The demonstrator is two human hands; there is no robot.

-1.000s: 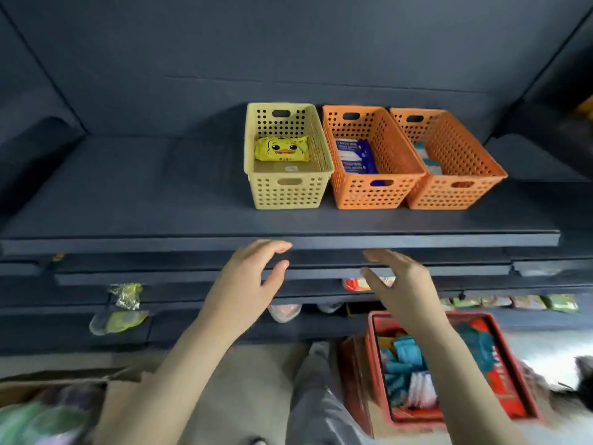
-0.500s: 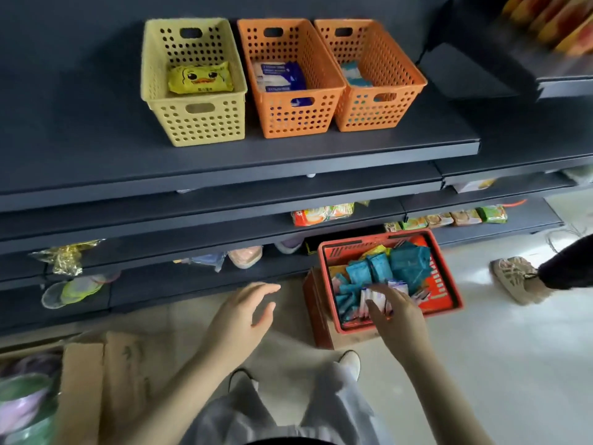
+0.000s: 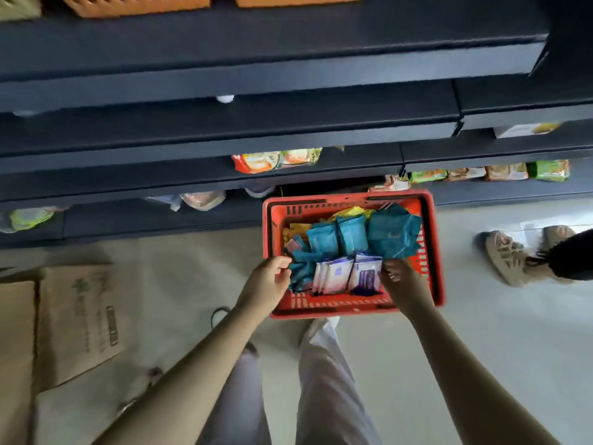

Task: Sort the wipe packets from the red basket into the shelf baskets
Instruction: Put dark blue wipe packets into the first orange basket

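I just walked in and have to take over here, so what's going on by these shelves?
A person stands over the red basket in front of the shelves, with both hands reaching into it. The left hand is at the teal packets, the right hand at the white-and-purple packets. Whether either hand grips a packet is unclear. No packet is lifted out, and the orange shelf baskets sit on the top shelf above.
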